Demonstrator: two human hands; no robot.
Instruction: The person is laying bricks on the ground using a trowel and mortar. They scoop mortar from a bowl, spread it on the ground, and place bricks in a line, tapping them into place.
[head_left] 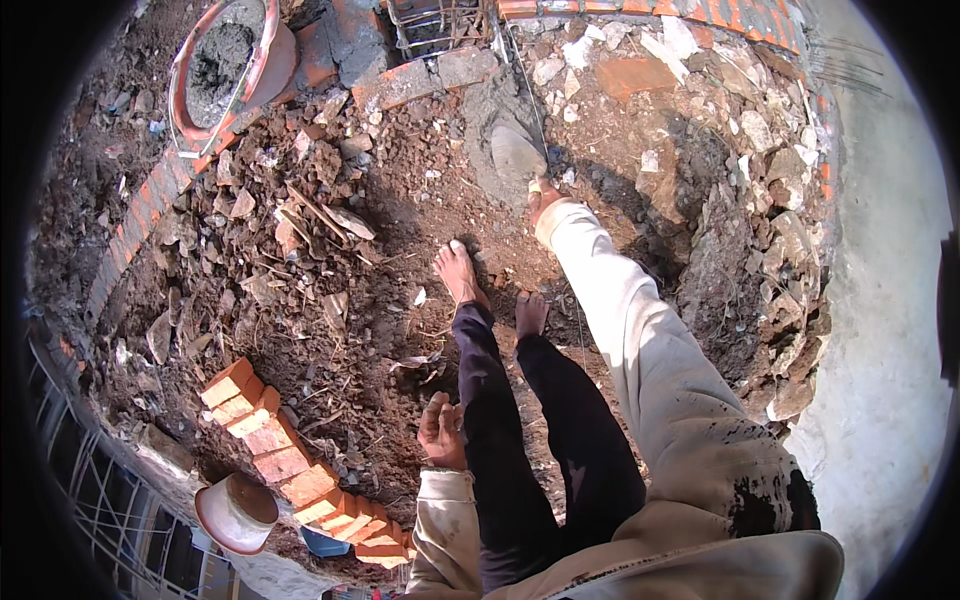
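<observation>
My right hand (544, 198) grips the handle of a trowel (517, 152). Its grey blade lies on a patch of wet mortar (488, 115), spread on the ground beside a short row of bricks (425, 80). A thin string (527, 82) passes close by the blade. Lower down, beside my left leg, my left hand (442, 432) hangs with its fingers curled in and nothing visible in them. Left of that hand, orange bricks (272, 436) stand in a leaning, curved row.
A round tub (283, 58) of grey mortar stands at upper left, by a low brick edging (150, 200). Broken stones (790, 235) line the right side, before a pale concrete surface (880, 330). A whitish bucket (238, 513) sits at lower left. Rubble surrounds my bare feet (458, 270).
</observation>
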